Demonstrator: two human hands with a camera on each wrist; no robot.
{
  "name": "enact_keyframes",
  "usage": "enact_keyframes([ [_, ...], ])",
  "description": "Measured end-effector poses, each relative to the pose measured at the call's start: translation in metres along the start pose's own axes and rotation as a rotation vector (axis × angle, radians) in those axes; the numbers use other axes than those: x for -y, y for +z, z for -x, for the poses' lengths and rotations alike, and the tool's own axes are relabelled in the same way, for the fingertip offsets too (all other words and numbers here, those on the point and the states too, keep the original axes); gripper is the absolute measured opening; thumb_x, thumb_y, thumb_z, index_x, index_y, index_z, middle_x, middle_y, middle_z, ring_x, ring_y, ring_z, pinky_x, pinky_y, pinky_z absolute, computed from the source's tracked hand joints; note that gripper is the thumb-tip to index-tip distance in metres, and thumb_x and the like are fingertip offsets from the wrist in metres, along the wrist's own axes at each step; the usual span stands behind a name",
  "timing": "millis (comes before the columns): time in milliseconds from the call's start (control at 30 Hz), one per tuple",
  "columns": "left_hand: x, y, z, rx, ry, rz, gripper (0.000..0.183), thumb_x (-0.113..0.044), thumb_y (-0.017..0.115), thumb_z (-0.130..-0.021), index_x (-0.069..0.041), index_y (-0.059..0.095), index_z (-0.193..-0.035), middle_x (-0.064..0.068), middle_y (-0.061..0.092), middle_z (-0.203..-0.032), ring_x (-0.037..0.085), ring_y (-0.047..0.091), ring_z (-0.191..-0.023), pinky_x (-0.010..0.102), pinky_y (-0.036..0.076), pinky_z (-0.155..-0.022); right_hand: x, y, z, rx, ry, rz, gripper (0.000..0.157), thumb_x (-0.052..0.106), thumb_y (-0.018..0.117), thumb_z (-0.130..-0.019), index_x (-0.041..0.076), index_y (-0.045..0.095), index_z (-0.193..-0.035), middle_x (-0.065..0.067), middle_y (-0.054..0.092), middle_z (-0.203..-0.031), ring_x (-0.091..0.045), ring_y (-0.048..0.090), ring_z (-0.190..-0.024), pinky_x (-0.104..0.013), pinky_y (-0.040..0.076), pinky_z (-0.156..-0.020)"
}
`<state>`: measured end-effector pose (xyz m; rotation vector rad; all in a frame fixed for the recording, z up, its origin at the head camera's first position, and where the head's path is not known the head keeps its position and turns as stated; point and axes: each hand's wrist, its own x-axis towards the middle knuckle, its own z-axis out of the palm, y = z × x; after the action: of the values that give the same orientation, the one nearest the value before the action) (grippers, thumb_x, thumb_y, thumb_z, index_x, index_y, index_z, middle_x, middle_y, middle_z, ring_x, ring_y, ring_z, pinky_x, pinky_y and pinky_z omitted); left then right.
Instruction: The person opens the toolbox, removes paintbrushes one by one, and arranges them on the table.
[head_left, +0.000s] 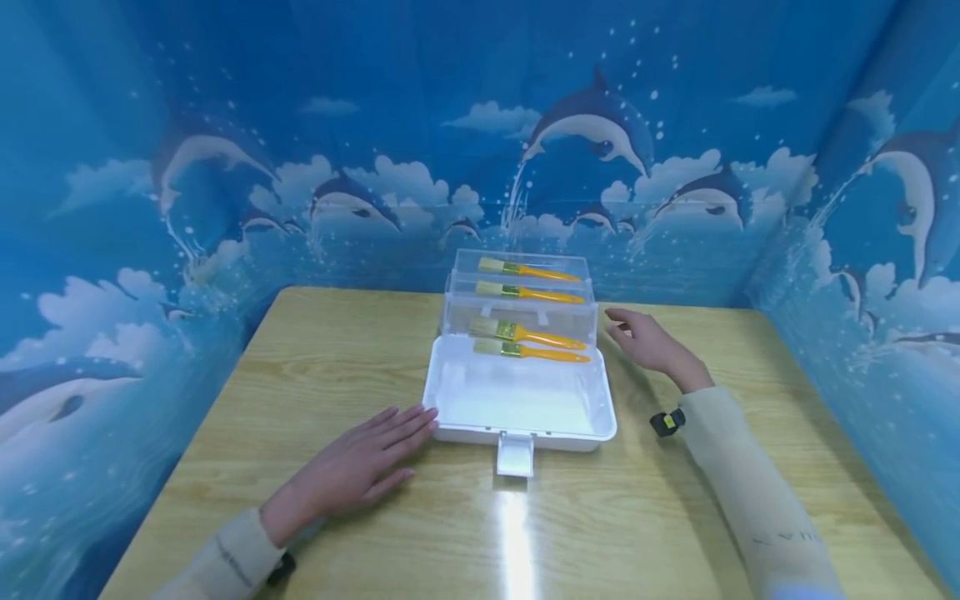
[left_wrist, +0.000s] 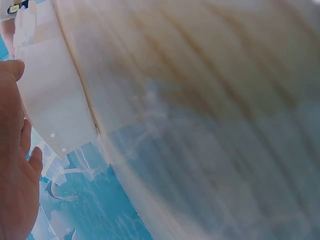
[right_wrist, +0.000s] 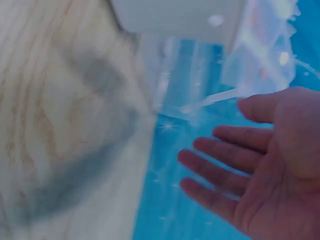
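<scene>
A white plastic box (head_left: 517, 396) stands unfolded on the table, its front latch (head_left: 515, 457) hanging down. Clear plastic trays (head_left: 461, 315) rise in tiers at its back. Several paintbrushes (head_left: 555, 340) with yellow handles and pale bristles lie across the tiers, bristles to the left. My left hand (head_left: 367, 458) has its fingers straight, the fingertips right at the box's front left corner. Beyond the box's right side is my right hand (head_left: 641, 337), loosely extended and holding nothing. In the right wrist view its relaxed fingers (right_wrist: 225, 172) point toward the clear trays (right_wrist: 260, 55).
The wooden table (head_left: 337, 350) carries the box near its middle. Behind and at both sides hangs a blue dolphin-print curtain (head_left: 420, 100), close to the table's back edge. Black wrist cameras (head_left: 667, 422) sit below the sleeves.
</scene>
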<state>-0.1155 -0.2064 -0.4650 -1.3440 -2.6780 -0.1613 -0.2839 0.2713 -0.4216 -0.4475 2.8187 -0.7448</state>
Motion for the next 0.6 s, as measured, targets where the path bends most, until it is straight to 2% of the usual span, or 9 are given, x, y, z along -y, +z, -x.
enact_keyframes([
  [100,-0.001,-0.001,0.000,0.008,-0.001,0.000,0.067,-0.037,0.056,-0.104,-0.014,0.029,-0.161,0.001,0.023,-0.169,0.021,0.026,-0.154,0.029,0.000,-0.130,0.012,-0.006,0.017,-0.017,0.047,0.049,0.054,0.029,0.039,-0.111,-0.010,0.041,-0.149,-0.033,0.044,-0.150,-0.050,0.049,-0.133,-0.064,0.043,-0.109],
  [267,-0.001,-0.001,0.000,-0.005,0.008,-0.015,0.068,-0.037,0.057,-0.103,-0.013,0.030,-0.161,0.002,0.025,-0.169,0.021,0.027,-0.154,0.029,-0.001,-0.130,0.033,-0.018,0.043,-0.058,0.095,0.073,0.055,0.034,0.040,-0.111,-0.006,0.046,-0.148,-0.030,0.049,-0.148,-0.048,0.049,-0.133,-0.065,0.046,-0.106],
  [433,0.000,0.001,0.000,-0.027,0.020,-0.027,0.069,-0.036,0.059,-0.102,-0.012,0.030,-0.161,0.003,0.026,-0.168,0.023,0.028,-0.153,0.031,0.002,-0.130,0.056,-0.024,0.059,-0.088,0.087,0.076,0.054,0.035,0.042,-0.110,-0.003,0.047,-0.148,-0.027,0.052,-0.147,-0.046,0.051,-0.132,-0.064,0.047,-0.105],
  [600,0.000,0.003,0.000,-0.042,0.025,-0.043,0.071,-0.037,0.060,-0.102,-0.012,0.029,-0.161,0.003,0.026,-0.168,0.022,0.027,-0.154,0.034,0.006,-0.130,0.083,-0.024,0.066,-0.102,0.034,0.102,0.050,0.030,0.047,-0.109,-0.003,0.050,-0.146,-0.025,0.054,-0.146,-0.044,0.053,-0.132,-0.063,0.047,-0.107],
])
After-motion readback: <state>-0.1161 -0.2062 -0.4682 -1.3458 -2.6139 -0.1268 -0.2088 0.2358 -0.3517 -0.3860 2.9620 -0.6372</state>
